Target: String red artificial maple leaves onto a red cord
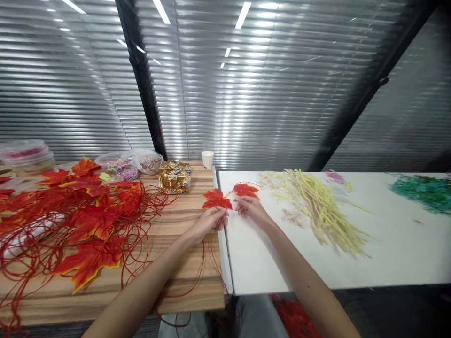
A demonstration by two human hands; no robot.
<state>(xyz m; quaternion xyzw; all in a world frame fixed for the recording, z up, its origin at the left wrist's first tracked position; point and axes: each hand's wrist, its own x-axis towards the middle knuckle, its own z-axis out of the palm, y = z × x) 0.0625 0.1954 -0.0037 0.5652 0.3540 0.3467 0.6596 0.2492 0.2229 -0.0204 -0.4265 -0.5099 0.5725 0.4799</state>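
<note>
My left hand (214, 218) is closed in a pinch at the seam between two tables, just below a red artificial maple leaf (217, 199). Thin red cord (203, 256) hangs from under this hand in loose loops toward the table's front edge. Close by on the right, my right hand (249, 207) has its fingers curled together. What lies in those fingertips is too small to make out. Just beyond it is a second red maple leaf (245, 189), with a curve of cord above it. The two hands are apart, a small gap between them.
At left, a heap of red maple leaves (95, 218) and tangled cord covers the wooden table (176, 281). Behind stand a gold packet (174, 177), a paper cup (207, 159) and plastic tubs (26, 156). Yellow strands (317, 206) and green material (424, 191) lie on the white table (260, 263).
</note>
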